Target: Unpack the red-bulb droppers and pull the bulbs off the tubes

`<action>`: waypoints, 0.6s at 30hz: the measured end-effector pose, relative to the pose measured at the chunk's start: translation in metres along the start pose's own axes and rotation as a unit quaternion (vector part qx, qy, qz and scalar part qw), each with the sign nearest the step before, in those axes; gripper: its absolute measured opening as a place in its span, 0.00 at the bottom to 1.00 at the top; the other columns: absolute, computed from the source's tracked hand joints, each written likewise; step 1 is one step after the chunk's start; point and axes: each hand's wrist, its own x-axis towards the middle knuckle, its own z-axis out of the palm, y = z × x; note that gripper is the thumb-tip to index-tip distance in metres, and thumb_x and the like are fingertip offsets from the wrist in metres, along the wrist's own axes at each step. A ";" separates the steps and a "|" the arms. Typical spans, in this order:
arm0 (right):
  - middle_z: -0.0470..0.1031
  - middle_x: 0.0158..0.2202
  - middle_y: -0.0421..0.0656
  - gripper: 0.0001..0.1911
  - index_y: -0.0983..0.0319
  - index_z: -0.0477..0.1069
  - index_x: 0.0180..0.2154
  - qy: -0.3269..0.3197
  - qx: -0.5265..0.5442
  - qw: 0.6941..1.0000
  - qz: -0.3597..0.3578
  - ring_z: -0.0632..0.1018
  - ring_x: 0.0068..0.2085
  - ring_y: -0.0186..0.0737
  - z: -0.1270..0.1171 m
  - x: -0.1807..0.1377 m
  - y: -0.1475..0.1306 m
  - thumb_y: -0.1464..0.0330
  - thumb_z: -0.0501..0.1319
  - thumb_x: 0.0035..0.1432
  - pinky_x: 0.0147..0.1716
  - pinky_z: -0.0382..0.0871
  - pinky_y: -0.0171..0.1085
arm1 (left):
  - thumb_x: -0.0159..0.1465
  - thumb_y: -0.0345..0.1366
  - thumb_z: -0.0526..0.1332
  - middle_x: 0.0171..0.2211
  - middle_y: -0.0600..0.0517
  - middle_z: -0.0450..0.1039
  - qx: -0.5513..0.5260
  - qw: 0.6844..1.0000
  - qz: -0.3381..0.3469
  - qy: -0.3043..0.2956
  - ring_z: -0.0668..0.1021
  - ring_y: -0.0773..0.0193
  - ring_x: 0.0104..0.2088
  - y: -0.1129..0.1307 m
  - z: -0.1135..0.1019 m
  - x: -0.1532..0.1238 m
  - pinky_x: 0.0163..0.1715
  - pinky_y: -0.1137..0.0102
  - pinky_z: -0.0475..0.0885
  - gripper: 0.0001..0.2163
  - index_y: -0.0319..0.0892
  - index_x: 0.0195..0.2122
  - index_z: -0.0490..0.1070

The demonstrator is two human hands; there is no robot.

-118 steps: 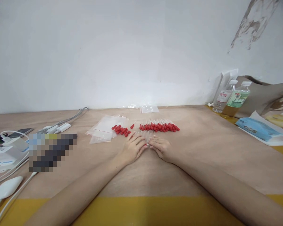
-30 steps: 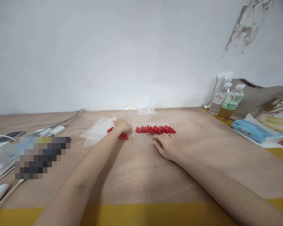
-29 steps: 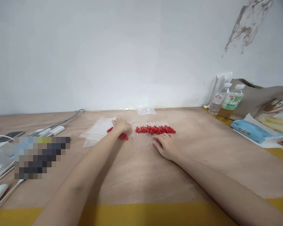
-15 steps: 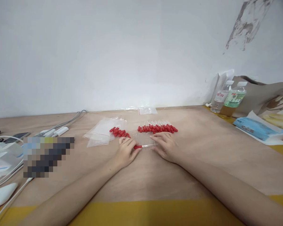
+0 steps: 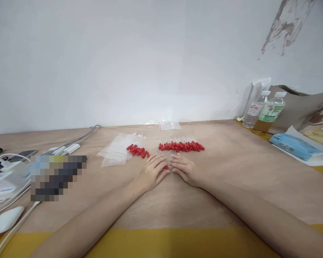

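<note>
At far left we are seeing one smartphone [image 5: 23,155], white adapters [image 5: 5,182] among cables, one white oval object [image 5: 8,219] and a pixelated patch [image 5: 57,178] that is hiding whatever is lying there. Next, translucent zip bags [image 5: 115,148], at least two, are overlapping on the table [image 5: 161,204]; a heap of loose red bulbs [image 5: 137,150], roughly a dozen, is covering their right edge and reaching our left hand [image 5: 153,173]. That hand is gripping one red bulb [image 5: 165,167] at its fingertips, between the two hands. Just beyond, clear tubes [image 5: 164,154] are lying side by side, our fingers hiding too many to count. Behind them a row of red-bulbed droppers [image 5: 181,146] is crowding together, dozens by the look, and one small zip bag [image 5: 170,125] is lying by the wall. Our right hand [image 5: 187,172] is resting with bent fingers beside the held bulb; we cannot tell whether it is pinching anything. Well apart at right, two bottles [image 5: 269,114] are standing before one grey bag [image 5: 296,111], and one blue tissue pack [image 5: 298,145] is lying nearer.
</note>
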 end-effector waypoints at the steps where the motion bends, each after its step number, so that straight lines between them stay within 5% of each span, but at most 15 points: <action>1: 0.71 0.47 0.46 0.15 0.61 0.68 0.46 0.001 0.003 1.000 -0.001 0.68 0.52 0.41 0.000 0.000 0.000 0.67 0.50 0.60 0.53 0.61 0.47 | 0.61 0.36 0.54 0.46 0.48 0.69 0.000 1.000 -0.001 -0.006 0.69 0.63 0.49 -0.001 0.001 0.000 0.53 0.63 0.60 0.08 0.42 0.40 0.68; 14: 0.74 0.42 0.45 0.15 0.60 0.68 0.45 -0.031 -0.014 0.996 -0.081 0.68 0.52 0.37 -0.012 -0.008 0.001 0.72 0.47 0.60 0.53 0.63 0.44 | 0.64 0.34 0.47 0.48 0.51 0.69 -0.013 0.992 0.014 -0.123 0.62 0.61 0.56 -0.002 -0.021 -0.003 0.58 0.57 0.50 0.11 0.43 0.37 0.70; 18: 0.74 0.41 0.44 0.15 0.59 0.70 0.44 0.048 -0.049 0.997 0.022 0.72 0.47 0.39 -0.032 -0.013 0.017 0.70 0.48 0.60 0.47 0.66 0.43 | 0.65 0.34 0.46 0.45 0.49 0.70 -0.008 0.993 -0.079 -0.090 0.67 0.61 0.51 -0.025 -0.033 -0.016 0.53 0.59 0.58 0.12 0.42 0.40 0.68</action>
